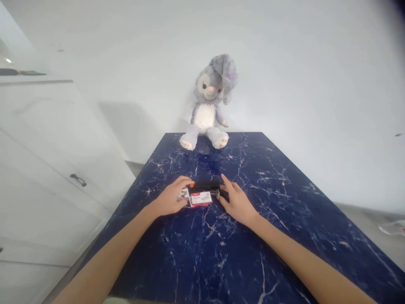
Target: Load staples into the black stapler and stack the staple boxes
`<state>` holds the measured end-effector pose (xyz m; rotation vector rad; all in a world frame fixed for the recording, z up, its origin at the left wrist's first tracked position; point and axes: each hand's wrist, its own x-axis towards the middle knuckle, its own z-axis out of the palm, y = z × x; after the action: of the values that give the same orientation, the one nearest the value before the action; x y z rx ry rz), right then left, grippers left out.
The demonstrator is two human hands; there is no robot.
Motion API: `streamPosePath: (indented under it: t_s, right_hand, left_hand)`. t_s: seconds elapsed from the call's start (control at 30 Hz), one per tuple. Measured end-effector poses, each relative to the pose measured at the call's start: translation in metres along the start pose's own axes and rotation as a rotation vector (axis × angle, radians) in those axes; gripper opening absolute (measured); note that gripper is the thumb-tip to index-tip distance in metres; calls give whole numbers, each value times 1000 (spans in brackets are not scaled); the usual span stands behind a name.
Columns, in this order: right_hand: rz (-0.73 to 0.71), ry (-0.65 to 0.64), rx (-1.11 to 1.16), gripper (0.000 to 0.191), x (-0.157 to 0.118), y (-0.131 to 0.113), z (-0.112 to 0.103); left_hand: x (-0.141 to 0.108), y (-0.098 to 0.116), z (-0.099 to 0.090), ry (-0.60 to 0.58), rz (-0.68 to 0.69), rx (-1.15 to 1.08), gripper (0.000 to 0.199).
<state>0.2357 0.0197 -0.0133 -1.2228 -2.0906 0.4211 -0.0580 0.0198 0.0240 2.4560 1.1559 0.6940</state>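
A black object that looks like a stapler [207,185], with an orange bit at its left end, lies on the dark blue marbled table between my hands. Right in front of it is a small red-and-white box [201,198], seemingly of staples; its print is too small to read. My left hand [172,197] curves around the left end of this group, fingertips by the orange bit and thumb at the box's side. A small white piece with a dark picture shows inside that grasp. At the other end, my right hand [236,200] bends around the stapler's black right part, its index finger raised.
A grey plush toy [205,101] with a white belly sits at the table's [221,261] far edge, against the pale wall. White cabinets [47,169] with dark handles stand on the left. Something clear and crumpled [392,228] lies on the floor at right.
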Motion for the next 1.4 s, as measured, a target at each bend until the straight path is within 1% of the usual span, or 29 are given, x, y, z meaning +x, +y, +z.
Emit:
streamPosePath:
  t_s: [0.07, 0.1, 0.13, 0.17, 0.23, 0.3, 0.43, 0.53, 0.63, 0.7, 0.9, 1.07, 1.2, 1.3, 1.4]
  right_hand:
    - [-38, 124, -29, 64, -7, -9, -4]
    - [-79, 168, -37, 58, -8, -13, -6]
    - [-135, 182, -40, 51, -9, -17, -6]
    - [-200, 165, -43, 47, -10, -22, -6]
    - [-324, 73, -62, 42, -10, -29, -3]
    - [-382, -5, -94, 39, -11, -35, 2]
    - [-360, -24, -88, 31, -12, -40, 11]
    - [-330, -43, 11, 28, -11, -38, 12]
    - [-274, -74, 121, 21, -10, -37, 10]
    - [-257, -77, 170, 21, -9, -37, 9]
    - [-262, -79, 229, 22, -8, -38, 8]
    - [-268, -78, 242, 34, -8, -38, 7]
    - [-279, -90, 218, 40, -9, -35, 11]
    - [-292, -65, 200, 32, -10, -34, 12]
    - [-353, -11, 192, 22, -11, -35, 6]
  left_hand:
    - [-1, 2, 3, -6, 21, -4, 64]
    - [-1, 0, 4, 0, 32, 0, 65]
    - [-1, -2, 6, 6, 40, 2, 64]
    - [-2, -4, 7, 14, 43, -1, 63]
    - [-1, -7, 9, 24, 36, -13, 61]
    - [-1, -8, 10, 31, 29, -21, 60]
    - [0, -1, 10, 35, 23, -9, 61]
    - [1, 4, 9, 37, 15, -8, 60]
    - [2, 4, 7, 33, 9, -12, 55]
    - [3, 3, 7, 33, 1, -10, 53]
    - [1, -2, 11, 40, -14, 33, 56]
    - [-1, -6, 14, 19, -76, 90, 54]
    - [-1, -5, 12, -5, -45, 81, 55]
    - [-1, -4, 12, 3, -54, 79, 54]
    - [-1, -4, 13, 9, -73, 77, 54]
